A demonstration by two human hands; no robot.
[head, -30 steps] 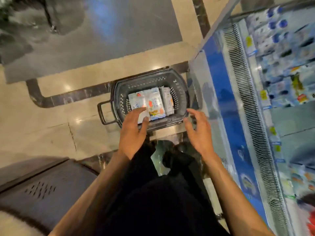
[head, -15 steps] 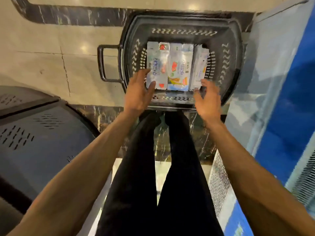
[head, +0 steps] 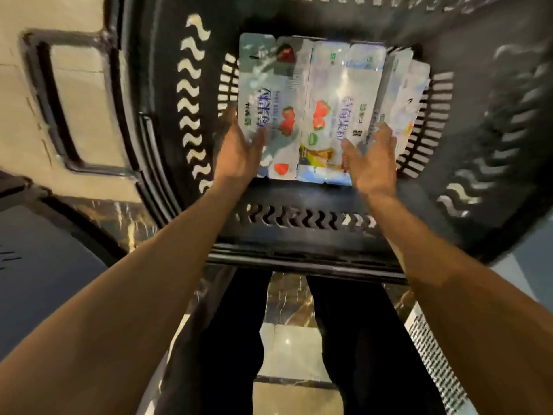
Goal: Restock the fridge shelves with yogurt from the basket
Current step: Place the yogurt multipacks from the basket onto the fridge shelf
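Head view: left hand (head: 239, 149) and right hand (head: 371, 158), fingers spread wide, flank the yogurt multipacks (head: 329, 94) lying in the black basket (head: 299, 235). Squeezed together unevenly, a middle pack could slip out.

Looking down into a black plastic basket (head: 299, 232) standing on the floor (head: 18, 13), showing wavy slots round its walls and a loop handle (head: 45, 100) sticking out at the left. Holding three yogurt multipacks side by side on its bottom, touching one another. Lying flat at the left, a pale pack (head: 269, 85) bearing strawberries and blue lettering; lying flat beside it, a middle pack (head: 335, 94) showing strawberries and a yellow picture; tilting on edge toward the right wall, a third pack (head: 401, 91), too blurred for reading.
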